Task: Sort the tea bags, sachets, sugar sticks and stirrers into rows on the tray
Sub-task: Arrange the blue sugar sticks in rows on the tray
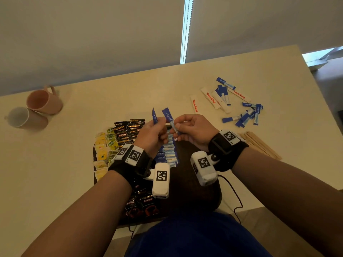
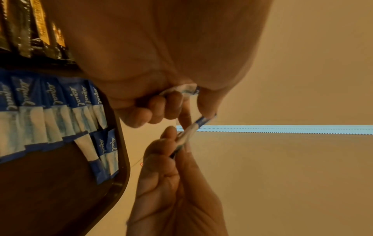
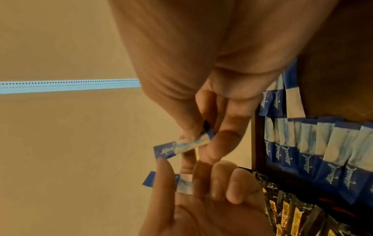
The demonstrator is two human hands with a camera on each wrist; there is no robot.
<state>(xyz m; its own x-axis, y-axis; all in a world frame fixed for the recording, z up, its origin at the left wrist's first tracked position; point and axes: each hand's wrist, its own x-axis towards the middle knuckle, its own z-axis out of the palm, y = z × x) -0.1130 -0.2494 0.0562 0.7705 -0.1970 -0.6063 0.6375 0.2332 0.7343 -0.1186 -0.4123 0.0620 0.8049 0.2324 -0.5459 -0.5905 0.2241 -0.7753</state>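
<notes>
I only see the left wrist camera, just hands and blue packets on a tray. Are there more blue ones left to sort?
Observer: Yes, loose blue sachets lie in a pile on the table, right of the tray.
Operator: Where are the stirrers?
Observer: The wooden stirrers lie on the table by the right wrist, off the tray.
Operator: Any tea bags?
Observer: Yellow tea bags line the tray's left side.

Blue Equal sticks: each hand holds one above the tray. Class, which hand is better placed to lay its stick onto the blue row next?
Probably the left hand: it and its blue stick hang over the blue row, while the right hand holds its own stick further right.
</notes>
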